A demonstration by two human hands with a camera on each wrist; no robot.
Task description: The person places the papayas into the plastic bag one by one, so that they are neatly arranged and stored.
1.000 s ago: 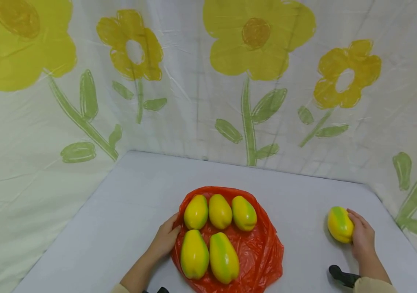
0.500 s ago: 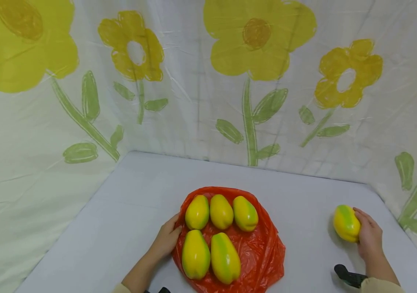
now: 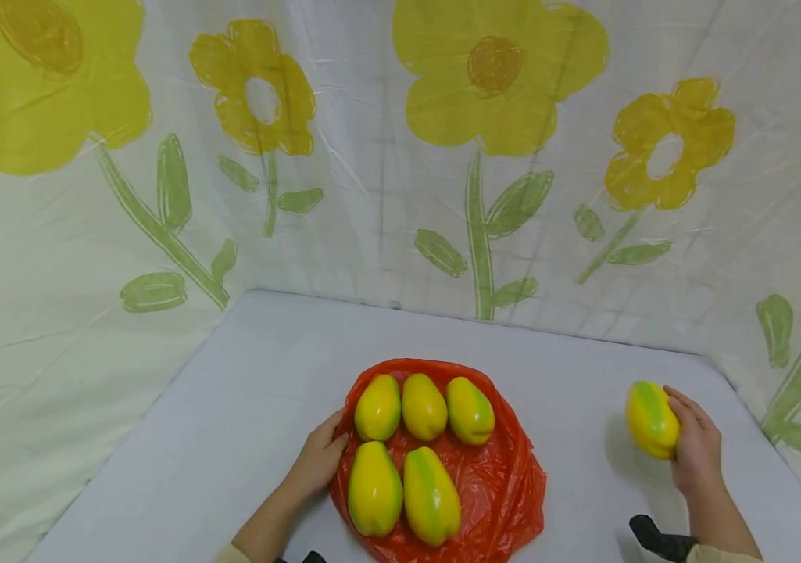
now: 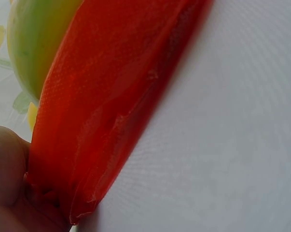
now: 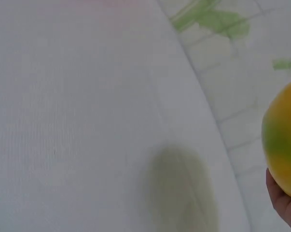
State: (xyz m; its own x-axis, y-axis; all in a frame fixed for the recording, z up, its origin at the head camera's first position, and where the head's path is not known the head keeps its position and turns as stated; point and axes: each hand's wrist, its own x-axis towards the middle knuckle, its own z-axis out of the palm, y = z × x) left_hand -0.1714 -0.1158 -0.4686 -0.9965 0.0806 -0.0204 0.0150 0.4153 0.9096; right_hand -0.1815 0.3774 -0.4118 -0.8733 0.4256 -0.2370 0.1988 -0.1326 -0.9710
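A red plastic bag (image 3: 505, 500) lies spread on the table, its rim rolled open like a shallow bowl. Inside it sit several glossy yellow-green papayas (image 3: 375, 489). My left hand (image 3: 317, 460) pinches the bag's left rim; in the left wrist view the thumb (image 4: 7, 164) presses on the bunched red film (image 4: 92, 106). Off to the right, my right hand (image 3: 697, 442) grips another papaya (image 3: 652, 420) from its right side. That papaya is lifted above the table, its shadow falling to the lower left. The right wrist view catches part of this papaya (image 5: 285, 140) and a fingertip.
The white table (image 3: 287, 344) runs back to a pale curtain (image 3: 372, 234) printed with yellow flowers. A black strap piece (image 3: 660, 539) juts from the right wrist, and another dark piece (image 3: 312, 557) shows by the left wrist.
The right hand has raised its papaya off the tabletop, shifting slightly right and then back left. The left hand, the bag and the papayas in it have stayed put.
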